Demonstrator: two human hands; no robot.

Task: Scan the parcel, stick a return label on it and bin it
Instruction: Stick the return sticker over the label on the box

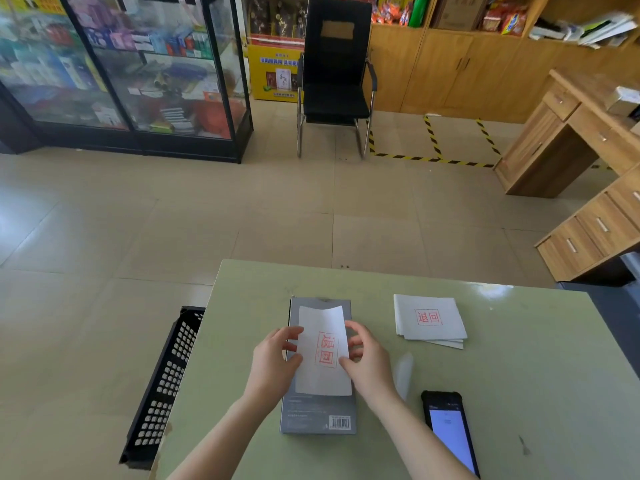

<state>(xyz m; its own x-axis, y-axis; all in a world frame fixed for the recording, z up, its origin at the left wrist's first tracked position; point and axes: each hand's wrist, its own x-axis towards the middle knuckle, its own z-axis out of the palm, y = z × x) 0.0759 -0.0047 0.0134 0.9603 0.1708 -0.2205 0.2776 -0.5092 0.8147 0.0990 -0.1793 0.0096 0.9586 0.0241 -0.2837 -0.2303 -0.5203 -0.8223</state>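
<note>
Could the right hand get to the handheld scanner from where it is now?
Probably yes. The scanner lies on the table beside the right hand with nothing between them, though that hand is holding the label.

Floor [173, 216]: large beige tiles, glossy, soft light reflection at left. Glass display cabinet [131, 74] with black frame at far left, shelves full of small boxed goods. Black chair [336, 74] on chrome legs in middle, facing camera. Behind it yellow carton [273, 72] and wooden cupboards [460, 71] with snack packets on top. Yellow-black tape [433, 157] marks rectangle on floor. Wooden desk [568, 133] with drawers at right. Pale green table [485, 368] in foreground.
</note>
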